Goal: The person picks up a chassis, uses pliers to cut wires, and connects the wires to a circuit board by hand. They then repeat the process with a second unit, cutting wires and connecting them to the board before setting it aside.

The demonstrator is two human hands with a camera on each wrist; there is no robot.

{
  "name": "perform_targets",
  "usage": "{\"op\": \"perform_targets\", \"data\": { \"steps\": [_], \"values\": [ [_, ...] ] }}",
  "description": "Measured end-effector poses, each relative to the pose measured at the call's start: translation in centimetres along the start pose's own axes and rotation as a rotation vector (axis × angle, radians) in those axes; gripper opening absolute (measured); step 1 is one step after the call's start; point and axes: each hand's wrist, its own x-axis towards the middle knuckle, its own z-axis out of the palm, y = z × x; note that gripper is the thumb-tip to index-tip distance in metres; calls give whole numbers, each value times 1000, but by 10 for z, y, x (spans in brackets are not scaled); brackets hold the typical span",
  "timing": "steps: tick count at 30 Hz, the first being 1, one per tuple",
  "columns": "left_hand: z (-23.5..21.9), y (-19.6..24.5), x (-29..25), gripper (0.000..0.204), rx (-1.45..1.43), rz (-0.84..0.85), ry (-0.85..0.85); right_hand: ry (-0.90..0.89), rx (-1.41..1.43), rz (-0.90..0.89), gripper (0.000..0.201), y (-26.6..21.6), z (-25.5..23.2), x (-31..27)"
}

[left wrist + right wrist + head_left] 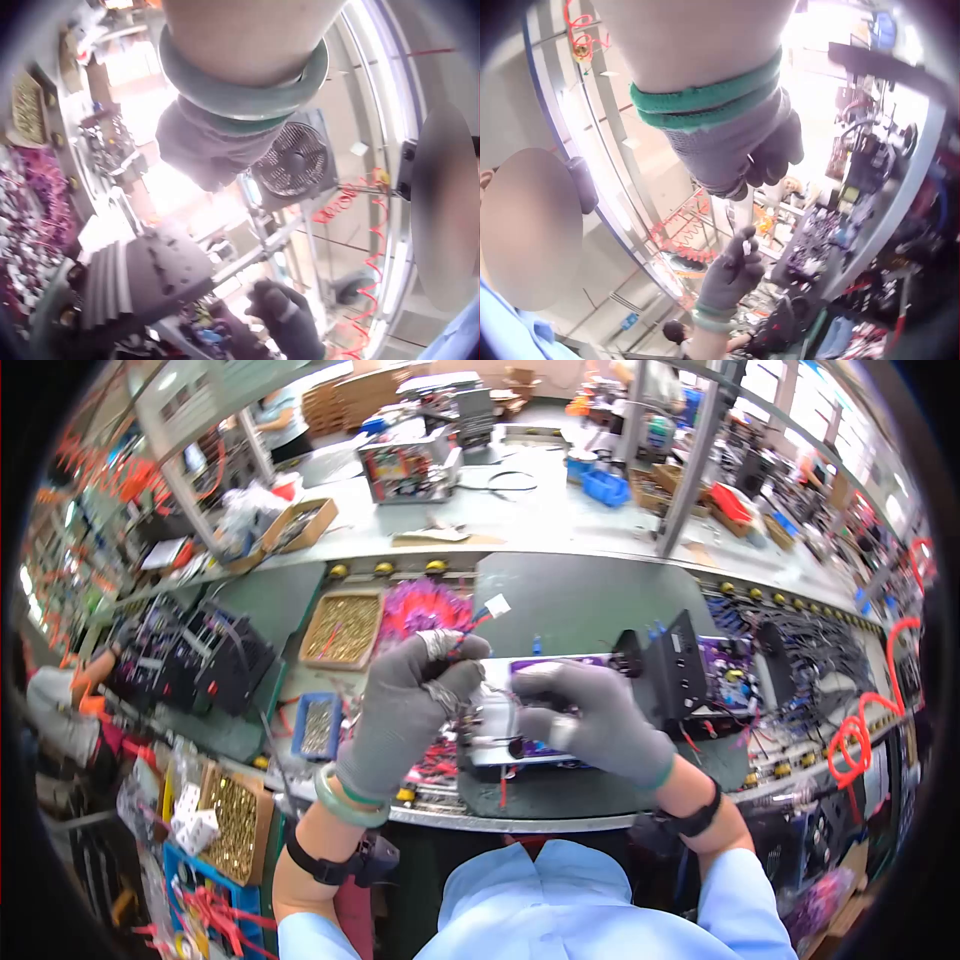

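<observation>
In the head view, my grey-gloved left hand point(400, 705) pinches a thin cable whose white connector point(497, 605) sticks out beyond the fingertips on red and dark wires. To its right is my gloved right hand point(595, 720), fingers loosely bent and thumb apart from them, with nothing visible between. Below both hands lies a silver-white metal plate point(490, 745) with purple circuit board along its edges, partly covered by the hands. It adjoins a black metal housing point(680, 670) with purple boards. In the right wrist view, the left hand point(731, 277) shows a small white piece at its fingertips.
Behind the left hand are a tray of brass-coloured parts point(342, 630) and a heap of pink-purple wires point(425, 610). A blue bin of small metal parts point(318, 727) stands left. Black cables point(825, 650) and a coiled orange hose point(850, 745) lie right. Another person's arm point(95, 670) works at far left.
</observation>
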Motion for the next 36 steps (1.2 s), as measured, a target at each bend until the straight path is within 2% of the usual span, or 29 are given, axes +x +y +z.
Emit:
{"op": "perform_targets", "data": {
  "steps": [1, 4, 6, 9, 11, 13, 15, 16, 17, 18, 19, 21, 22, 23, 25, 26, 29, 30, 31, 33, 34, 36],
  "values": [
    [14, 3, 3, 21, -12, -14, -41, 39, 130, 5, 29, 2, 7, 5],
    [38, 5, 14, 22, 67, 15, -56, 14, 258, 227, 22, 9, -5, 5],
    [42, 4, 18, 22, -58, -48, -141, 64, 339, 230, 21, 21, -11, -6],
    [60, 0, 27, 21, 51, 30, -257, 113, 431, 265, 20, 21, -20, -17],
    [64, -2, 37, 20, 45, -2, -322, 133, 608, 357, 20, 31, -28, -25],
    [69, -13, 46, 21, 57, 20, -428, 153, 566, 327, 20, 36, -30, -29],
    [69, -22, 53, 20, 115, -16, -480, 143, 305, 315, 17, 42, -34, -36],
    [68, -29, 57, 19, 222, 31, -495, 62, 16, 234, 18, 43, -40, -40],
    [66, -32, 58, 17, 331, 75, -509, 57, 20, 232, 18, 44, -43, -39],
    [66, -21, 61, 14, 774, 201, -447, 173, -435, 24, 21, 44, -45, -38],
    [62, -33, 67, 14, 778, 191, -448, 288, -885, -192, 25, 45, -46, -37],
    [52, -63, 83, 14, 723, 243, -441, 277, -830, -141, 30, 61, -50, -38],
    [47, -69, 87, 15, 829, 230, -489, 269, -734, -94, 30, 70, -50, -39],
    [47, -69, 89, 15, 829, 223, -490, 261, -639, -46, 30, 75, -50, -41],
    [49, -70, 91, 14, 929, 148, -535, 262, -635, -40, 29, 74, -49, -42],
    [48, -66, 93, 19, 927, 43, -558, 266, -615, -44, 28, 75, -49, -42],
    [45, -69, 97, 18, 845, -42, -596, 268, -599, -49, 26, 79, -50, -43],
    [41, -77, 99, 19, 758, 22, -576, 274, -601, -48, 26, 79, -49, -42],
    [39, -82, 99, 19, 758, 19, -578, 280, -603, -47, 26, 79, -49, -42],
    [43, -74, 98, 13, 581, -8, -576, 294, -591, -57, 26, 79, -49, -42],
    [44, -67, 96, 13, 720, -74, -586, 309, -581, -70, 26, 79, -49, -42],
    [44, -71, 97, 15, 701, -79, -604, 310, -575, -68, 26, 81, -49, -42]
  ]
}}
